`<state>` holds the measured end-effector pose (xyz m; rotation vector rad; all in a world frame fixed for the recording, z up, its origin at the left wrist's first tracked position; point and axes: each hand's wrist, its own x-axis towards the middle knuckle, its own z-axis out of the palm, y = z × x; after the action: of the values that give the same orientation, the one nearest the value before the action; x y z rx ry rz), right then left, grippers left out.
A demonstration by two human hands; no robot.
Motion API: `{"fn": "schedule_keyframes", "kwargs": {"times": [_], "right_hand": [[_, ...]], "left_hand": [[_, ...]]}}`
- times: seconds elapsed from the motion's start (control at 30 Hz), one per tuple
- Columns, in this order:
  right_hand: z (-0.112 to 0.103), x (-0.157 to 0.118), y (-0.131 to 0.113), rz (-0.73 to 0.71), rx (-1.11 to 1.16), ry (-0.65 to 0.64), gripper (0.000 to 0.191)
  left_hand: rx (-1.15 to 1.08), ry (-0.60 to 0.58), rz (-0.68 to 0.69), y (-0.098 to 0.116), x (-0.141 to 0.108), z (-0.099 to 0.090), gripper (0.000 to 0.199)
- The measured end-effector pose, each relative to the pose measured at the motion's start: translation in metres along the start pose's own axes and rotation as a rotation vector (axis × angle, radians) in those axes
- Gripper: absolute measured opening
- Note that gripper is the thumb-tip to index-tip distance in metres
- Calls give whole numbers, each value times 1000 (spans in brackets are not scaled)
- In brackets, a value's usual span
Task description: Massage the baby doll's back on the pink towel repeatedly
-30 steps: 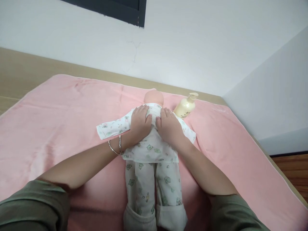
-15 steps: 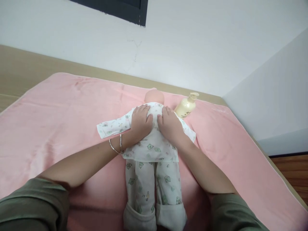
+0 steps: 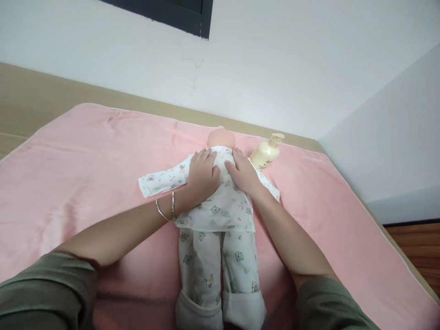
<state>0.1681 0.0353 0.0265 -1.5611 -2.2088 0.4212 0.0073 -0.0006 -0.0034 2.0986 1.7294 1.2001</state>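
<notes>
A baby doll [image 3: 222,137] lies on a pink blanket [image 3: 113,137], only the smooth top of its head bare. It wears a white printed shirt [image 3: 220,215] and matching trousers [image 3: 206,261] with turned-up cuffs. My left hand [image 3: 202,174] rests flat on the shirt at the left upper side, thumb apart from the fingers. On the right upper side lies my right hand [image 3: 243,173], also flat, its thumb pointing inward. Both palms touch the cloth without gripping it. Just beyond my right hand stands a cream pump bottle [image 3: 266,153], leaning a little.
The blanket covers most of a wooden surface [image 3: 34,96], which shows at the back and left. Behind it rises a white wall [image 3: 261,64] with a dark frame [image 3: 185,18]. Wood planks [image 3: 415,252] show at the right edge.
My right hand has shifted slightly up and outward toward the doll's shoulder. My left hand has moved a touch to the right. The doll and bottle stay put.
</notes>
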Motion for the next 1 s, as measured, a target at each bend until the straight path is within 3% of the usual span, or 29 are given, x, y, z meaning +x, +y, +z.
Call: {"fn": "schedule_keyframes", "kwargs": {"times": [0.17, 0.3, 0.43, 0.6, 0.8, 1.0], "right_hand": [[-5, -10, -13, -9, -111, -53, 67], [-3, -30, -31, -64, -229, -2, 60], [-2, -45, -45, -123, -258, 83, 51], [-12, -24, -34, -14, -144, 21, 29], [-15, 2, -7, 14, -54, -49, 35], [-7, -23, -36, -118, -238, 23, 43]], "left_hand": [[-62, 29, 78, 4, -5, 0, 51], [-100, -7, -40, 2, 8, -7, 54], [-144, -105, -153, 0, 24, -18, 41], [28, -93, 2, 7, 9, -13, 38], [95, -72, 89, 17, -13, -6, 53], [121, -115, -29, 7, 12, -15, 27]]}}
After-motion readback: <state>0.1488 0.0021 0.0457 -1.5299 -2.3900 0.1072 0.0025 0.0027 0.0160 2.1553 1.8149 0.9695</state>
